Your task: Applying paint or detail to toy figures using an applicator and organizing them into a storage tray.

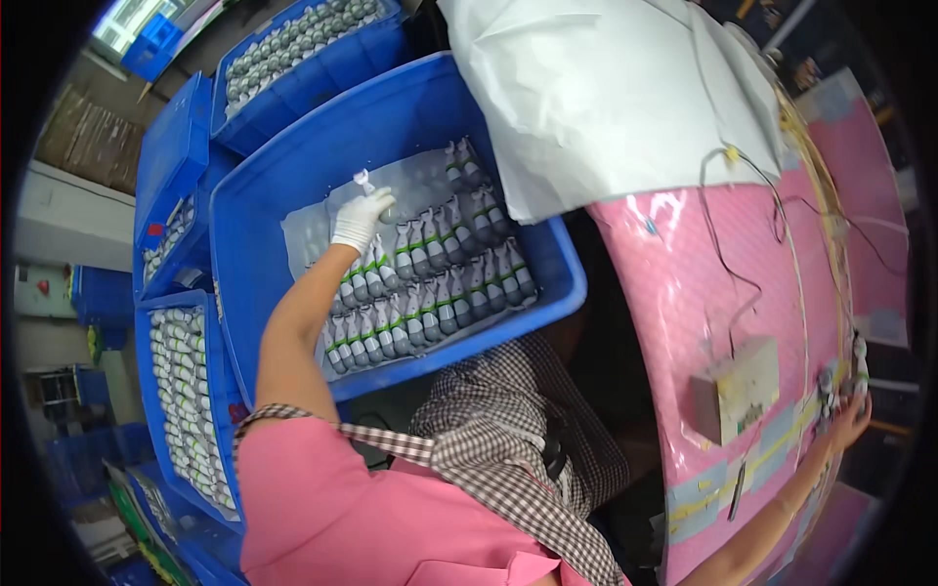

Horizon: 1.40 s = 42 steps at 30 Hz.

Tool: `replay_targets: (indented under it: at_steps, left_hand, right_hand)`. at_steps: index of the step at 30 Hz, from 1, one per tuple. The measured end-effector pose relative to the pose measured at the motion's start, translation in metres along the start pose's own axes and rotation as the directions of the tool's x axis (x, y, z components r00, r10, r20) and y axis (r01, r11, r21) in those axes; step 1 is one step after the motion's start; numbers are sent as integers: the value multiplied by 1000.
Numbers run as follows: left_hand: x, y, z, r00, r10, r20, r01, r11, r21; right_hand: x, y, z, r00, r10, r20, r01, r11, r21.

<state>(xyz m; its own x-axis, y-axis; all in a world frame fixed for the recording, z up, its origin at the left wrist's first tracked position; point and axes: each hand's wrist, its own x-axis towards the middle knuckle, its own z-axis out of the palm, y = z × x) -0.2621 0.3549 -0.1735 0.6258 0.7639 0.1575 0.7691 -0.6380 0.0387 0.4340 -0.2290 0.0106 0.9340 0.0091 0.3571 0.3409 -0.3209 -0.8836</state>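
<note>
My left hand [362, 217], in a white glove, is inside a big blue bin [256, 195]. It is closed around a small bottle-shaped piece [364, 180], whose pale top sticks out above the fingers. Below and right of the glove, rows of similar grey pieces [430, 313] with pale tops and green bands stand on a translucent sheet [308, 227]. At the far right, my bare right hand [848, 424] is at the table edge, its fingers closed at the end of a grey-and-white piece [861, 366]. Small grey items lie beside that hand, too small to make out.
The pink-covered table [723, 264] carries a white sheet [606, 98], a beige box [735, 389] with cables and a thin dark tool [738, 490]. More blue bins filled with pieces stand behind [322, 83] and at left [147, 391].
</note>
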Motion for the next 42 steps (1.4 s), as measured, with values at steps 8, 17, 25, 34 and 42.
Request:
replay_targets:
  at_steps: [8, 17, 25, 34, 42]
  left_hand:
    - [77, -16, 135, 997, 0, 81, -3, 999, 44]
    - [104, 10, 149, 979, -37, 201, 42, 999, -23]
    - [101, 163, -94, 852, -253, -459, -321, 442, -838]
    - [35, 407, -211, 769, 614, -177, -257, 44, -965]
    - [21, 443, -185, 696, 668, 264, 708, -576, -408]
  right_hand:
    - [-62, -63, -69, 960, 271, 74, -274, 843, 463]
    - [-144, -139, -12, 879, 364, 306, -476, 679, 559]
    - [-229, -197, 44, 750, 471, 465, -657, 441, 612]
    - [-284, -220, 106, 552, 88, 829, -767, 444, 464]
    - [-327, -160, 65, 606, 117, 787, -756, 392, 524]
